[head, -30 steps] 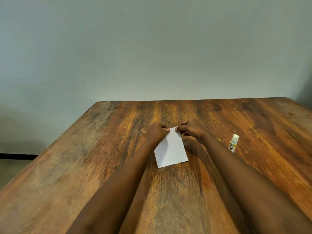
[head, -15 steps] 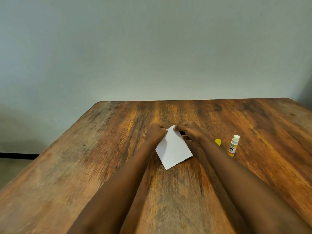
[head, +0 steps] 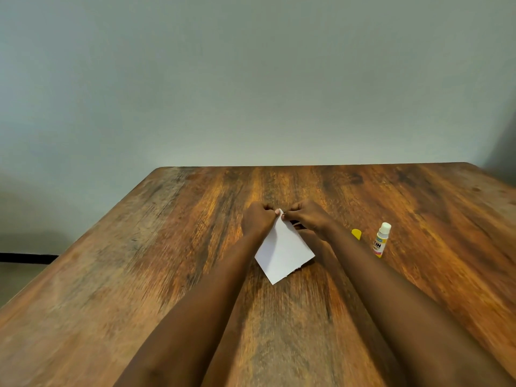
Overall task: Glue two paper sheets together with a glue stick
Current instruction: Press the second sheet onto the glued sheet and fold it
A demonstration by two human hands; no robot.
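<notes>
my left hand (head: pixel 258 219) and right hand (head: pixel 308 216) both curl tight on the 12 o'clock corner of the paper (head: pixel 283 252), pinching it between thumb and fingertips; i cannot tell if it is one sheet or two. the paper sits mid-table (head: pixel 139 275), turned like a diamond, its free corner pointing to 6 o'clock between my forearms. at its 3 o'clock, apart from it, the glue stick (head: pixel 381 240) stands upright, with a yellow cap (head: pixel 356 234) just beside it at 9 o'clock.
</notes>
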